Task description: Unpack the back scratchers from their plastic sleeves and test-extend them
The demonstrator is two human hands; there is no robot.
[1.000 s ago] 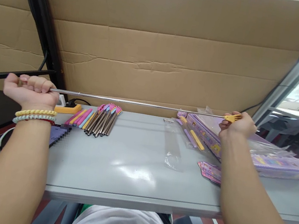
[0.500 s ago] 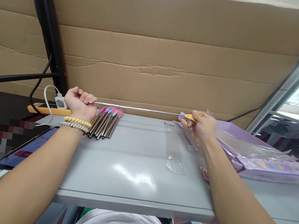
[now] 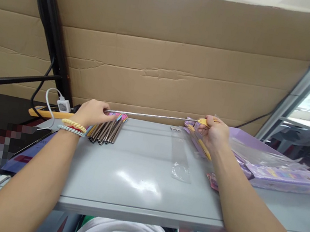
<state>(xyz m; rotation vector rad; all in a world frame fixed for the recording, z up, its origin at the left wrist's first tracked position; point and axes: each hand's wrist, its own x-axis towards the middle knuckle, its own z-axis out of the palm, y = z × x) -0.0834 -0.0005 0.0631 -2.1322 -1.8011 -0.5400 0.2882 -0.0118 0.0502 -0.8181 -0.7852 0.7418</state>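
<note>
A thin silver telescopic rod (image 3: 152, 115) stretches nearly level between my hands, above the back of the desk. Its left end is pinched between the thumb and fingers of my left hand (image 3: 92, 112), palm down. My right hand (image 3: 216, 135) is closed around the yellow piece (image 3: 202, 121) at the other end. Below my left hand lies a bundle of metal sticks (image 3: 106, 131) with pink and blue tops, side by side on the desk. Close to my right hand are purple-and-yellow packaged items (image 3: 198, 141), partly hidden by the hand.
A clear plastic sleeve (image 3: 179, 155) lies flat on the grey desk (image 3: 130, 191). At right stands an open purple box (image 3: 284, 179) with clear film in it. Phones (image 3: 25, 153), a white charger (image 3: 63, 104) and cables occupy the left. Cardboard (image 3: 177, 56) walls the back.
My left hand has turned from palm up to palm down and shifted slightly right, now pinching the rod's end. My right hand has moved slightly right with the yellow piece.
</note>
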